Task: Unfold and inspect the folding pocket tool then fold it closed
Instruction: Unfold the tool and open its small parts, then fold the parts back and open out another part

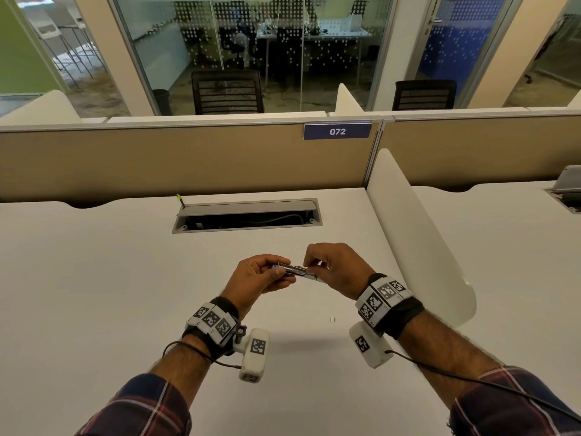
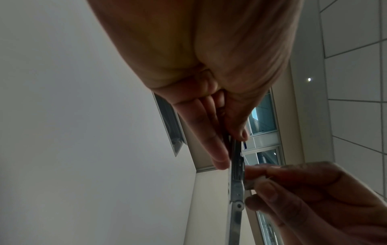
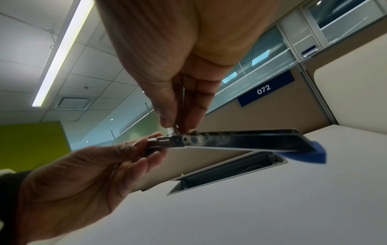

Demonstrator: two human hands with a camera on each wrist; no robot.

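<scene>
Above white desk (image 1: 125,278), tool (image 1: 294,270) held level between both hands, long axis left to right: left hand (image 1: 256,278) pinching one end, right hand (image 1: 338,269) fingertips pinching a small part at mid-body, nearer the hinge.

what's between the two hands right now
The folding pocket tool bridges them: left hand grips one end, right hand pinches its middle. Head view shows it.

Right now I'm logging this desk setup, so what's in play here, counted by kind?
Pocket tool: 1
Hands gripping it: 2, the left hand and the right hand
Open cable hatch in the desk: 1
Small white scrap on the desk: 1
Total: 5
</scene>
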